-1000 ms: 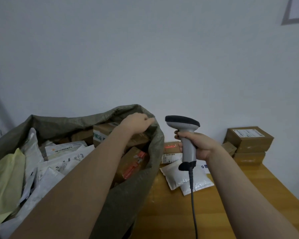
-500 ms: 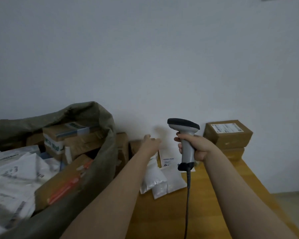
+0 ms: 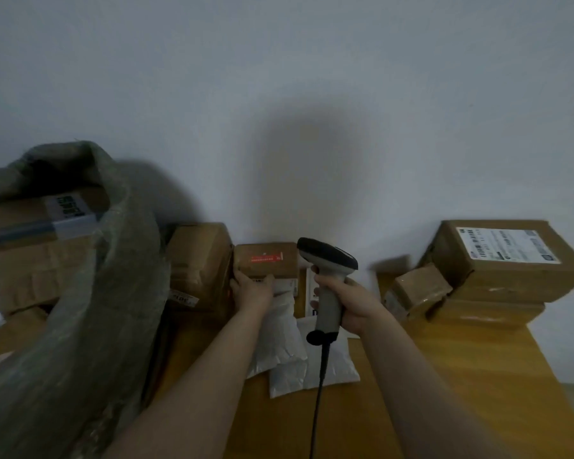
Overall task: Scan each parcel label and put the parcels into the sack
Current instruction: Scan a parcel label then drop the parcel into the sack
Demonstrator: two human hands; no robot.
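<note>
My left hand (image 3: pixel 252 288) rests on the front edge of a small brown box with a red label (image 3: pixel 265 260) by the wall, fingers curled around its lower side. My right hand (image 3: pixel 347 301) grips a grey barcode scanner (image 3: pixel 327 279), its black head pointing left over that box. White padded mailers (image 3: pixel 285 342) lie on the wooden table (image 3: pixel 461 376) under both hands. The green sack (image 3: pixel 90 309) stands at the left, stuffed with boxes and mailers.
A taller brown box (image 3: pixel 199 263) stands between the sack and the red-label box. At the right, a large box with a white label (image 3: pixel 507 256) sits on another box, with a small box (image 3: pixel 418 289) in front. The scanner cable (image 3: pixel 317 402) hangs toward me.
My left hand left the sack mouth, swung right and reached the red-label box by the wall. The view turned right, so the sack slid left. The scanner stayed in my right hand.
</note>
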